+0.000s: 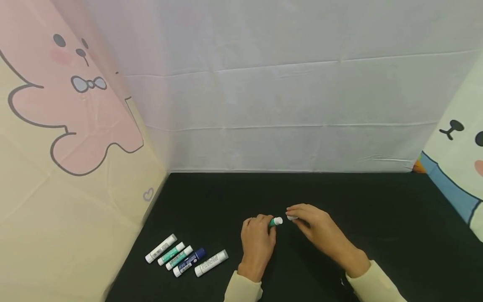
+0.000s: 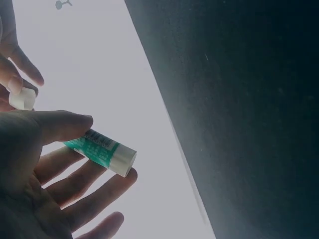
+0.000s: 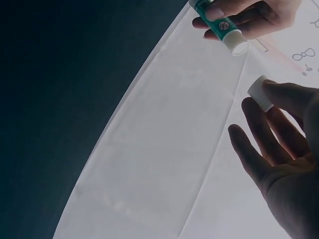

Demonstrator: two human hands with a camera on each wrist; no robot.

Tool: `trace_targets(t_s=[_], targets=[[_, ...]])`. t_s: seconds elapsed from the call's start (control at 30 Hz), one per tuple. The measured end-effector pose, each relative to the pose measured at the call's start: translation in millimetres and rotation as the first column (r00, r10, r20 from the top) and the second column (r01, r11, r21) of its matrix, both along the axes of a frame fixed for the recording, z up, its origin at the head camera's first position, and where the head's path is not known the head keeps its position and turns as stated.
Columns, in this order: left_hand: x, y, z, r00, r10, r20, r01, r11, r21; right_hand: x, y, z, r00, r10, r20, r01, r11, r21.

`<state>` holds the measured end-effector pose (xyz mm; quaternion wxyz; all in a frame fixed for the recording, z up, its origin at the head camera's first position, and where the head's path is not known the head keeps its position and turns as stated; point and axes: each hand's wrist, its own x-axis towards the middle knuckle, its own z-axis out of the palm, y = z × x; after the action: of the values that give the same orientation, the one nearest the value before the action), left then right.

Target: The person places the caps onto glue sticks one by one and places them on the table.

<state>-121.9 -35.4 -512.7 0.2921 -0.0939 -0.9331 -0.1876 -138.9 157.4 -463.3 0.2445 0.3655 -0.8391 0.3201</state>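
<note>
My left hand (image 1: 258,239) holds a green glue stick (image 2: 97,148) between thumb and fingers, its open white end pointing toward the right hand in the head view. In my right hand (image 1: 318,230) a small white cap (image 3: 260,93) is pinched between thumb and fingertips. The cap is apart from the glue stick, with a short gap between them. Both hands are over the middle of the black table (image 1: 370,209). Part of the glue stick's body is hidden behind the left thumb and fingers.
To the left lie several glue sticks in a slanted row: a white one (image 1: 161,248), two green ones with white caps, a dark blue one (image 1: 190,262), and another white one (image 1: 211,263) a little apart. A pale cloth wall (image 1: 286,142) rises behind the table, with printed cloths at both sides.
</note>
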Motion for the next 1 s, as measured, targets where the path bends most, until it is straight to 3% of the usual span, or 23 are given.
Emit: trace_targets(t_s=[0.67, 1.0], targets=[[10.0, -7.6, -0.4, 1.000, 0.002, -0.007, -0.002, 1.000, -0.004, 8.5, -13, -6.4, 0.990, 0.136, 0.046, -0.134, 0.990, -0.054], [12.8, -8.7, 1.3, 1.000, -0.002, -0.006, 0.001, 1.000, -0.016, 8.9, -18, -10.5, 0.986, 0.157, 0.051, -0.153, 0.986, -0.069]])
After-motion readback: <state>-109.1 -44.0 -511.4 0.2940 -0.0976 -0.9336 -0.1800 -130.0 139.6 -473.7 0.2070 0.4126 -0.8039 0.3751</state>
